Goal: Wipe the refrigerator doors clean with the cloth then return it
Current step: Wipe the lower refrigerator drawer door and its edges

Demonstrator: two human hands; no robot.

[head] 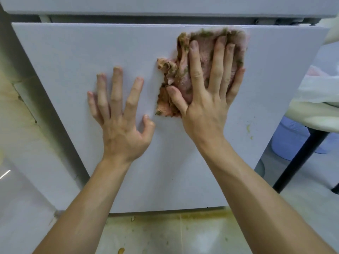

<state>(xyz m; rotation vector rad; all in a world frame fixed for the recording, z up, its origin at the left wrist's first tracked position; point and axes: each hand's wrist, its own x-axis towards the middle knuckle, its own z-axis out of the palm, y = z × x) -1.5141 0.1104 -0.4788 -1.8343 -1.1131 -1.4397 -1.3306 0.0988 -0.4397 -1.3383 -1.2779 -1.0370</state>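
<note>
**2 bare hands pressed on a white refrigerator door, the right one over a dirty cloth**

The view looks down from head height along 2 bare forearms to the lower refrigerator door point(64, 70), a plain white panel that fills most of the picture. The bottom edge of the upper door point(165, 4) runs across the very top, with a dark gap between the 2.

At the far left, beside the refrigerator, is a pale tiled wall point(11, 99) with a yellowish tint.

Left of centre, the left hand point(121, 121) lies flat against the lower door. Its 4 fingers are straight and fanned apart, the thumb is slightly bent with its tip on the panel, and it holds nothing.

Just to its right, apart from it, is the cloth point(178, 74): a fluffy pink rag, bunched along its left side and smeared with brown and green grime. It sits on the upper right part of the lower door, its top edge near the top of the panel.

The right hand point(207, 99) covers the cloth, palm down. Its fingers are straight and spread, pressing the cloth flat to the door rather than curling round it. The thumb rests on the cloth's lower left edge.

Further right, a few yellow-green specks point(249, 128) mark the door near its right edge.

Beyond that edge stand a black table leg point(300, 158) and a pale blue tub point(289, 138) behind it.

Below the door, the floor tiles point(165, 233) show yellowish stains and crumbs.
</note>
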